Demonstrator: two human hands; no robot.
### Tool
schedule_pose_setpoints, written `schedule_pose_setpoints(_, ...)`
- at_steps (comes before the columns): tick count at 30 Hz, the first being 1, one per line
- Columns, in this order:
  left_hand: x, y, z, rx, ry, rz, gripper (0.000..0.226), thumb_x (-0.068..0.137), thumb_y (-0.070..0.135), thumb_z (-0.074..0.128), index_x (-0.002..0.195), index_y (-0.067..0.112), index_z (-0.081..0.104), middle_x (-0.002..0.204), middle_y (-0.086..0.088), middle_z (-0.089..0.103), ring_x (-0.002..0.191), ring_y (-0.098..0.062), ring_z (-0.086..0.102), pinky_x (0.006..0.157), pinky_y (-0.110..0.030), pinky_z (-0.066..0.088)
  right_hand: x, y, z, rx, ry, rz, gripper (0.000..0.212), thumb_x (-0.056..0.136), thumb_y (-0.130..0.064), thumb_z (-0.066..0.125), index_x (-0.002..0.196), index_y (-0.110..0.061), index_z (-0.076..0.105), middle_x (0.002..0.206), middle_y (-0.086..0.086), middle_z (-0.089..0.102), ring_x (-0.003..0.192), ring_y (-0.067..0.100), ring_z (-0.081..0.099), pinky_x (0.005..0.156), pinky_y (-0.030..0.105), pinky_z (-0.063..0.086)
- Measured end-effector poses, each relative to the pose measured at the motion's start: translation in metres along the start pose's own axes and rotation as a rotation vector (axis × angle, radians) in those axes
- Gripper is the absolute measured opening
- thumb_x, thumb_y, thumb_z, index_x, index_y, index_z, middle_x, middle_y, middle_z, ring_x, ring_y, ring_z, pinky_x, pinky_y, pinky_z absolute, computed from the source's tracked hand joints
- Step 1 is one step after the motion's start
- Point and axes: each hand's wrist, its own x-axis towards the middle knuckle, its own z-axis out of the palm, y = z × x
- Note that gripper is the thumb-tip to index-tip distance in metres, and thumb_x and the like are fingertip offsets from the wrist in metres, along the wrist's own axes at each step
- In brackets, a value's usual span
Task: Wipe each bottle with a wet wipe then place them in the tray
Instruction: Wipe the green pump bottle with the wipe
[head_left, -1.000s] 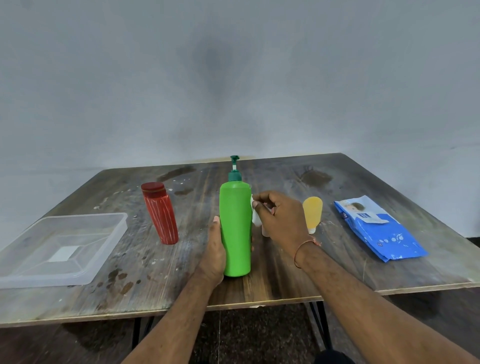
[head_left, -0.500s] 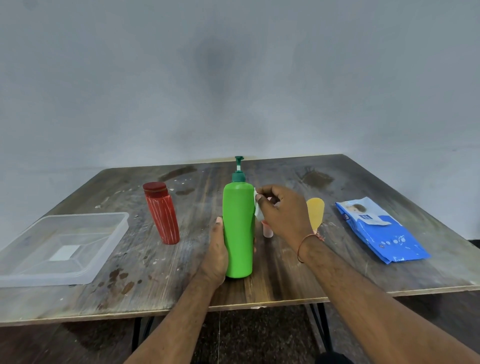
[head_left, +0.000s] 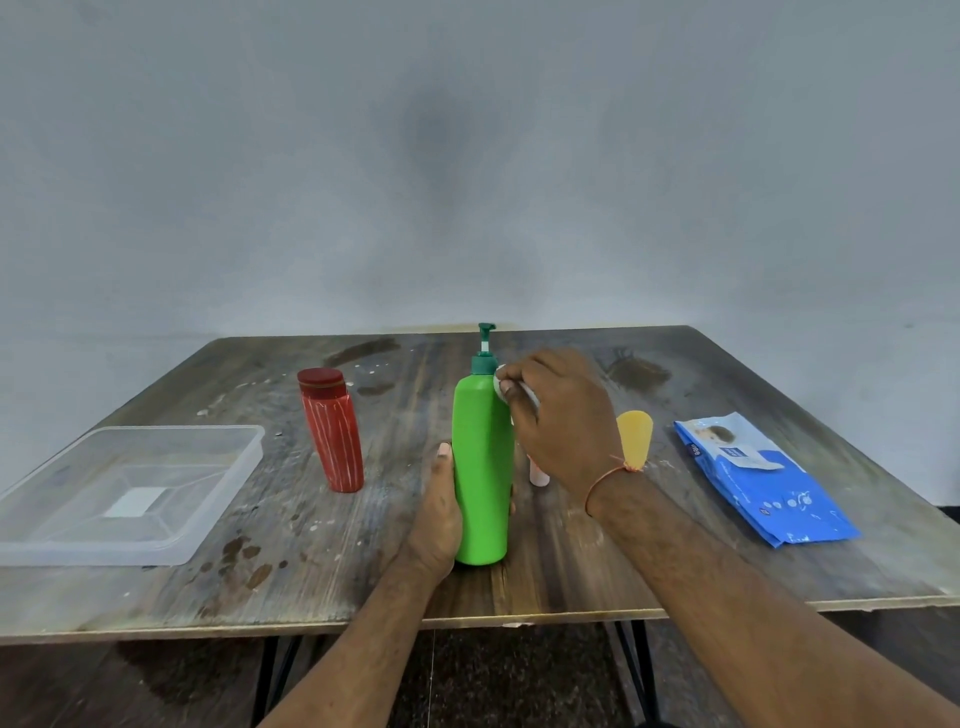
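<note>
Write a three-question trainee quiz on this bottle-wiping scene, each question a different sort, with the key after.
1. True or false: the clear tray already holds a bottle.
2. Multiple choice: where is the right hand pressing the white wipe? A) on the red bottle's cap B) at the green pump bottle's shoulder, just below its dark green collar C) on the blue wipes pack
3. Fill in: the left hand steadies the green pump bottle by gripping its ____ half.

Key
1. False: nothing lies in it; the red bottle stands on the table beside it.
2. B
3. lower
</note>
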Motion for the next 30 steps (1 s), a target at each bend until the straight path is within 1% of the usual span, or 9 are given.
schedule_pose_setpoints(3,0.001,-0.001,-0.001,0.017,0.005,0.006,0.085,0.093,0.065,0.026,0.119,-0.004,0.067,0.092,-0.023,0.075,0.072,-0.028,0.073,0.063,-0.036,0.06,-0.003,-0.013,0.003,-0.045,0.01,-0.098,0.008,0.097,-0.017,0.071,0.101,-0.016,0.078,0.1,0.0,0.072,0.096,0.028,0.063,0.08,0.043,0.051)
schedule_pose_setpoints(6,0.003,-0.001,-0.001,0.044,0.055,-0.009,0.082,0.094,0.064,0.025,0.117,-0.002,0.068,0.089,-0.023,0.075,0.069,-0.027,0.073,0.06,-0.036,0.06,-0.001,-0.033,0.005,-0.216,0.018,-0.151,0.007,0.096,-0.024,0.069,0.096,-0.026,0.075,0.097,-0.007,0.069,0.093,0.026,0.062,0.077,0.043,0.044)
schedule_pose_setpoints(11,0.001,0.0,0.004,0.083,0.066,0.046,0.059,0.115,0.033,0.012,0.106,0.011,0.065,0.076,0.001,0.079,0.065,-0.007,0.074,0.059,-0.021,0.058,0.005,-0.053,0.01,-0.369,-0.042,-0.207,0.01,0.085,-0.018,0.076,0.087,-0.027,0.071,0.094,-0.007,0.062,0.093,0.025,0.058,0.075,0.041,0.033)
schedule_pose_setpoints(14,0.002,-0.001,0.003,0.067,0.099,0.083,0.055,0.115,0.03,0.015,0.113,0.007,0.065,0.085,0.001,0.08,0.078,-0.008,0.075,0.067,-0.021,0.059,-0.003,-0.056,0.01,-0.403,-0.094,-0.272,0.014,0.082,-0.015,0.078,0.086,-0.024,0.068,0.094,-0.005,0.059,0.092,0.025,0.056,0.074,0.041,0.031)
schedule_pose_setpoints(18,-0.001,0.002,0.003,0.076,0.088,0.093,0.051,0.115,0.028,0.016,0.114,0.012,0.064,0.093,0.001,0.08,0.089,-0.007,0.074,0.077,-0.024,0.059,-0.024,-0.048,0.001,-0.363,-0.109,-0.314,0.006,0.091,-0.025,0.074,0.095,-0.027,0.071,0.097,-0.006,0.062,0.096,0.025,0.059,0.074,0.043,0.037)
schedule_pose_setpoints(21,-0.003,0.003,0.004,0.089,0.057,0.115,0.052,0.108,0.042,0.023,0.114,0.012,0.066,0.1,-0.007,0.078,0.09,-0.011,0.074,0.079,-0.028,0.06,-0.032,-0.042,-0.007,-0.31,-0.052,-0.294,0.008,0.097,-0.027,0.07,0.104,-0.029,0.073,0.099,-0.007,0.066,0.095,0.024,0.06,0.073,0.043,0.04)
schedule_pose_setpoints(24,-0.004,0.003,0.003,0.103,0.037,0.105,0.066,0.103,0.054,0.023,0.114,0.006,0.067,0.092,-0.013,0.078,0.078,-0.021,0.076,0.068,-0.034,0.061,-0.026,-0.037,-0.01,-0.279,0.027,-0.219,0.009,0.098,-0.026,0.073,0.106,-0.026,0.076,0.102,-0.005,0.07,0.093,0.026,0.062,0.073,0.042,0.044)
schedule_pose_setpoints(26,-0.005,0.001,0.002,0.153,0.039,0.133,0.072,0.105,0.064,0.023,0.119,0.008,0.065,0.094,-0.013,0.078,0.079,-0.023,0.075,0.069,-0.038,0.059,-0.017,-0.034,-0.01,-0.206,0.065,-0.152,0.009,0.1,-0.026,0.071,0.106,-0.023,0.078,0.103,-0.004,0.072,0.093,0.027,0.064,0.076,0.045,0.049)
schedule_pose_setpoints(30,-0.006,-0.001,-0.001,0.385,0.035,0.278,0.072,0.1,0.075,0.03,0.15,0.026,0.046,0.13,0.007,0.068,0.116,-0.014,0.068,0.097,-0.042,0.057,-0.008,-0.024,-0.01,-0.07,0.045,-0.091,0.015,0.103,-0.026,0.068,0.113,-0.019,0.078,0.109,-0.002,0.075,0.099,0.026,0.068,0.086,0.047,0.054)
